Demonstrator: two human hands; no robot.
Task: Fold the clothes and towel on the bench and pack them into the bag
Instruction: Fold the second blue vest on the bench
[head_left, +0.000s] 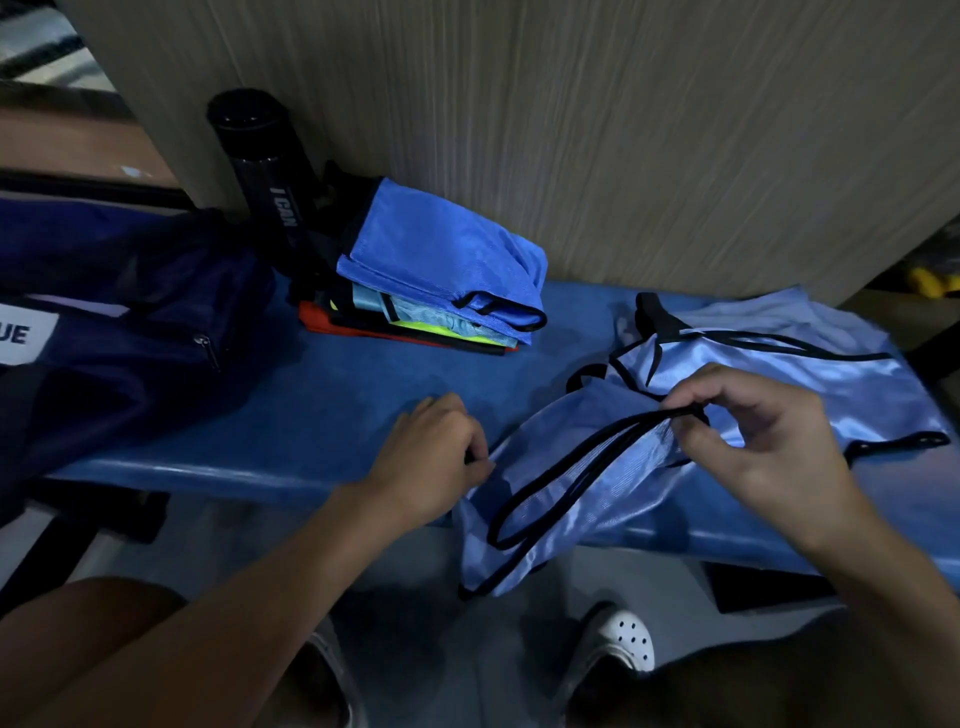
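A light blue sports bib (597, 499) with black trim lies unfolded on the right half of a blue bench (311, 415). Its lower part spills over the bench's front edge and hangs toward the floor.

The person's right hand (769, 441) pinches a black-trimmed strap loop of the bib between thumb and forefinger, lifting it slightly, with the other fingers loosely bent. The left hand (431, 457) sits at the front edge of the bench with its fingers curled in, and it appears to grip the bib's left edge.

More pale blue cloth lies behind the bib toward the bench's right end. Whether it is the same garment or another cannot be told.

At the back edge of the bench, near its middle, sits a neat stack of folded clothes (441, 275). A bright blue bib is on top, with pale blue, yellow-green, dark and red layers beneath. A black bottle (265, 166) stands just behind the stack, against a grey wood-grain wall panel (623, 130).

A navy bag (130, 312) with a zip pocket and a white label rests on the bench's left end, and nothing can be seen packed into it. A white perforated shoe (623, 639) shows on the floor below.

Judged from this, most of the folding looks done. This bib is not yet folded, no towel can be picked out, and all the packing appears to remain.
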